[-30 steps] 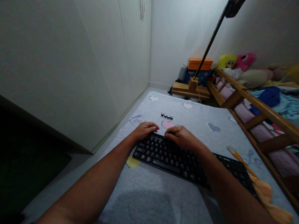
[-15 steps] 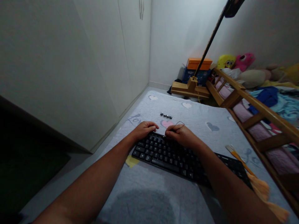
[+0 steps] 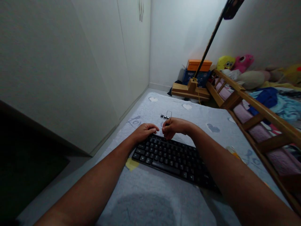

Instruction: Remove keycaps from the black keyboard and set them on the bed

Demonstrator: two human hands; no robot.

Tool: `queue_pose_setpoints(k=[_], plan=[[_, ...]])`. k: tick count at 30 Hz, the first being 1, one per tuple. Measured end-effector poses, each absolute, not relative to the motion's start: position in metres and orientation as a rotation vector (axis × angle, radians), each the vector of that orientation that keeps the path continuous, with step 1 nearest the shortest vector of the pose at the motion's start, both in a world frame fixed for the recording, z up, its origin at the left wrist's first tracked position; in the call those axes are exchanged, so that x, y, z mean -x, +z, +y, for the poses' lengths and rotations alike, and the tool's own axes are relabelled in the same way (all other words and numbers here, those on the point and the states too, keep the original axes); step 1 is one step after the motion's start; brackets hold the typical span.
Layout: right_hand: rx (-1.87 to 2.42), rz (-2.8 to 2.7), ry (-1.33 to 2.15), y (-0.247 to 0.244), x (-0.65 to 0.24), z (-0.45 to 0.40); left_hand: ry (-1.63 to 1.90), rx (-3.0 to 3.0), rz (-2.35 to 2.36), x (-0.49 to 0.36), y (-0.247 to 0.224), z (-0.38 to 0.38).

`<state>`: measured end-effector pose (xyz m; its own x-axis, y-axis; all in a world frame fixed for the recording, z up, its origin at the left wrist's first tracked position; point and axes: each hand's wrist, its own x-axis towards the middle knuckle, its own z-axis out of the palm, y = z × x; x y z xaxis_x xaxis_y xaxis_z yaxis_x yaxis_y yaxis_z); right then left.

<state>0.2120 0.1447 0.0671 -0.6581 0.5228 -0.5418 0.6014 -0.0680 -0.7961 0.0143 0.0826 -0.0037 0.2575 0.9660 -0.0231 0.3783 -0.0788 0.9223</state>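
A black computer keyboard [image 3: 164,153] lies at a slant on the light patterned cloth. At its upper left corner, my left hand [image 3: 146,131] is curled over the edge and grips it. My right hand [image 3: 172,127] is closed at the keyboard's top edge, wrist bent, with a thin wire keycap puller [image 3: 169,114] in its fingers. The puller's wire loop sticks up above the knuckles; its other end is hidden. Just beyond that hand sits a row of small dark keycaps [image 3: 165,117], partly covered by the loop and fingers. My right forearm hides the keyboard's right part.
A brush [image 3: 234,152] shows in part behind my right forearm. To the right runs a wooden bed rail [image 3: 258,108], with plush toys and bedding behind it. A wooden stand [image 3: 191,89] and an orange box [image 3: 199,65] are at the back. A pale wardrobe [image 3: 101,62] rises at left.
My right hand has shifted slightly left and away from me, its wrist turning so the wire loop now points up. My left hand and the keyboard have stayed in place.
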Motion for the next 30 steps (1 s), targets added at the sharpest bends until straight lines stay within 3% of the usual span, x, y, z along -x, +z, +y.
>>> queue_pose_setpoints(k=[17, 22, 30], plan=[[-1.354, 2.246, -2.271, 0.063, -0.243, 0.12, 0.791, -1.72, 1.277, -0.014, 0.004, 0.081], [-1.292, 2.427, -2.175, 0.065, -0.233, 0.11, 0.851, -2.075, 1.154, -0.016, 0.025, 0.074], [-1.204, 2.672, -1.975, 0.071, -0.224, 0.099, 0.806, -2.059, 1.063, -0.025, 0.035, 0.068]])
